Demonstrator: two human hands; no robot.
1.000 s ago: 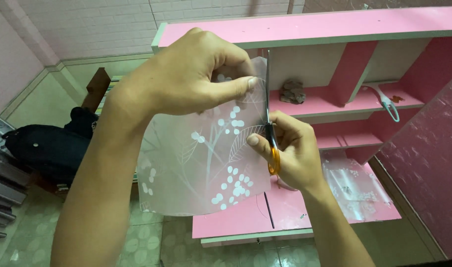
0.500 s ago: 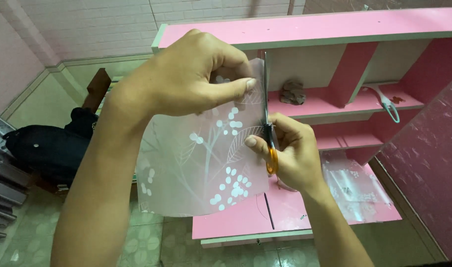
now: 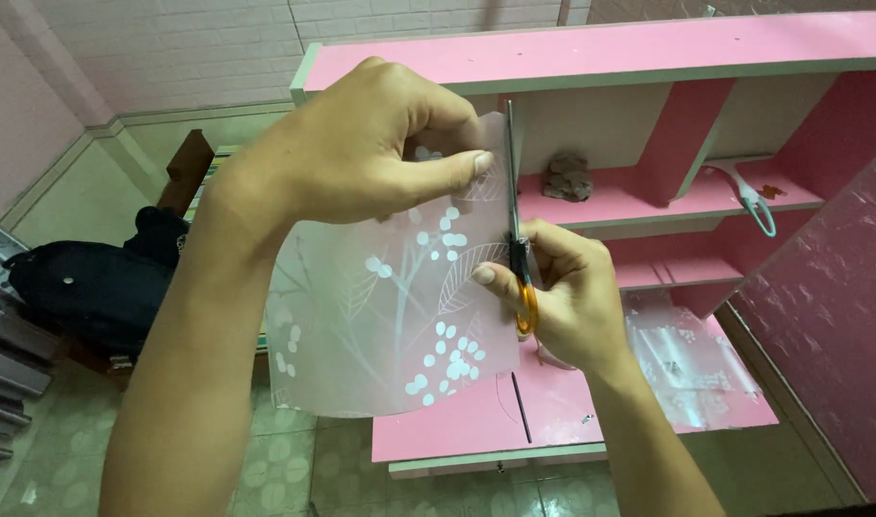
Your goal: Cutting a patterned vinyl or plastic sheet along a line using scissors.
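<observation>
My left hand (image 3: pixel 361 144) pinches the top edge of a translucent frosted film sheet (image 3: pixel 381 316) printed with white leaves and berries, holding it up in the air. My right hand (image 3: pixel 562 297) grips orange-handled scissors (image 3: pixel 516 239), blades pointing up along the sheet's right edge, nearly closed. The blade tips reach close to my left thumb.
A pink shelf unit (image 3: pixel 601 48) stands behind and below, with a small brown lump (image 3: pixel 564 177) and a white-handled tool (image 3: pixel 749 196) on a shelf. More film scraps (image 3: pixel 687 364) lie on its lower board. A black bag (image 3: pixel 93 282) sits at the left on the tiled floor.
The scissors have slid slightly upward along the sheet's right edge. Both hands otherwise hold the same position.
</observation>
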